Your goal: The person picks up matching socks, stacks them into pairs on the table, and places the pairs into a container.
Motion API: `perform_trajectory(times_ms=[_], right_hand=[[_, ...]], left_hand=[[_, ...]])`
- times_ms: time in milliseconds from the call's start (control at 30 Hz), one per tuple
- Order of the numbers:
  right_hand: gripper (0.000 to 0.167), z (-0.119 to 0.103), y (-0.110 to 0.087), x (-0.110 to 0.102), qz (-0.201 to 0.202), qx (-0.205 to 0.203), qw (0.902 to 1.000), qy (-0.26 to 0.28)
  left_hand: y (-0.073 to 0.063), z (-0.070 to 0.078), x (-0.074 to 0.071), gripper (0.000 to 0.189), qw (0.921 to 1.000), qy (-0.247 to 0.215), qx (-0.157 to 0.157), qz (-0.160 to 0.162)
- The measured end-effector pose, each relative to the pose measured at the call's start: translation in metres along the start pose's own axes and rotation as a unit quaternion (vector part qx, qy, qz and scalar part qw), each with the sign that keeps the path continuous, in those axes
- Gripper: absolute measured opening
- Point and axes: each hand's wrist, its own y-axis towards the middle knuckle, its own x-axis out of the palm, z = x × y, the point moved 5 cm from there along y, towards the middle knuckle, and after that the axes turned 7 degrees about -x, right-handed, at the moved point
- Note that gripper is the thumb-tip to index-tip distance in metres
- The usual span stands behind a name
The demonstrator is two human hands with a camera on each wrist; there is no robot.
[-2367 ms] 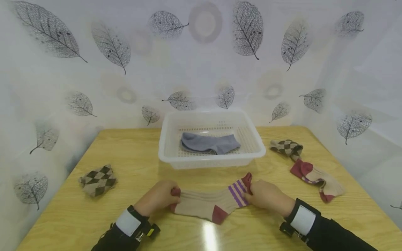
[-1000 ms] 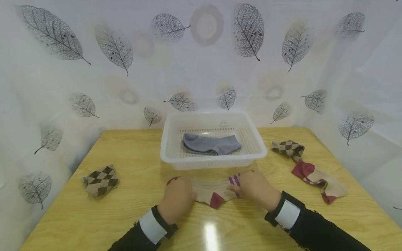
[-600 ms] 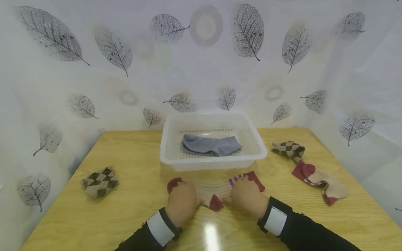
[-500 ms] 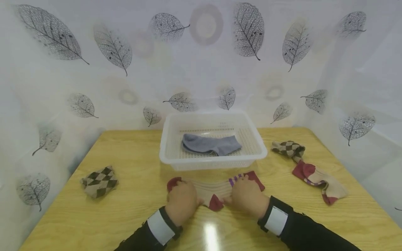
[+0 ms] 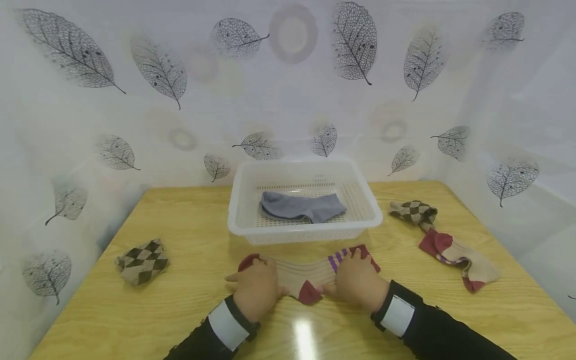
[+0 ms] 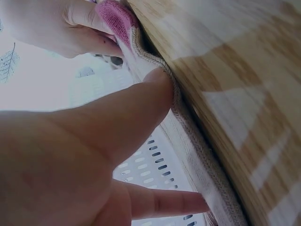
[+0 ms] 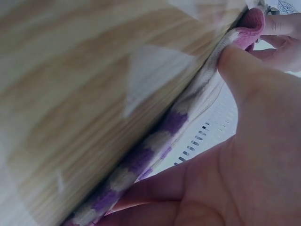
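Observation:
A beige sock (image 5: pixel 292 272) with dark red toe, heel and cuff and purple stripes lies flat on the table, just in front of the basket. My left hand (image 5: pixel 257 290) rests on its toe end, one finger pointing out to the left. Over the striped end, my right hand (image 5: pixel 360 282) presses near the cuff. In the left wrist view the thumb and a straight finger of that hand touch the sock's edge (image 6: pixel 188 127). The right wrist view has a thumb and extended fingers against the purple-striped edge (image 7: pixel 141 160). Part of the sock is hidden beneath both hands.
Behind the sock stands a white plastic basket (image 5: pixel 306 231) holding a grey-blue sock (image 5: pixel 301 205). A checked sock (image 5: pixel 143 262) lies bunched at the left. To the right are another checked sock (image 5: pixel 411 212) and a crumpled beige-and-red sock (image 5: pixel 465 257). Leaf-printed cloth surrounds the wooden table (image 5: pixel 180 215).
Earlier both hands held the sock's ends nearer the front. The sock has shifted toward the basket and lies down; both hands have moved inward onto it. Lately, a left finger has stretched outward.

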Motion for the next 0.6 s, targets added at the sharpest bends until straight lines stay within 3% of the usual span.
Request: perform_trajectory(times_ms=[200, 333, 467, 600], right_hand=[[0.107, 0.001, -0.001, -0.001, 0.003, 0.000, 1.0000, 0.004], [0.102, 0.005, -0.003, -0.004, 0.040, -0.022, 0.9989, 0.008], [0.068, 0.023, -0.009, -0.014, 0.072, -0.056, 0.9959, 0.002], [0.040, 0.059, -0.016, -0.030, 0.081, -0.050, 0.9949, -0.031]], left_hand=[[0.000, 0.000, 0.000, 0.086, 1.0000, 0.002, 0.006, -0.007], [0.000, -0.002, 0.000, 0.087, 0.9996, 0.000, 0.025, 0.009], [0.000, -0.011, -0.001, 0.074, 0.9972, -0.028, 0.066, 0.020], [-0.003, -0.025, -0.012, 0.045, 0.9894, -0.070, 0.120, 0.040]])
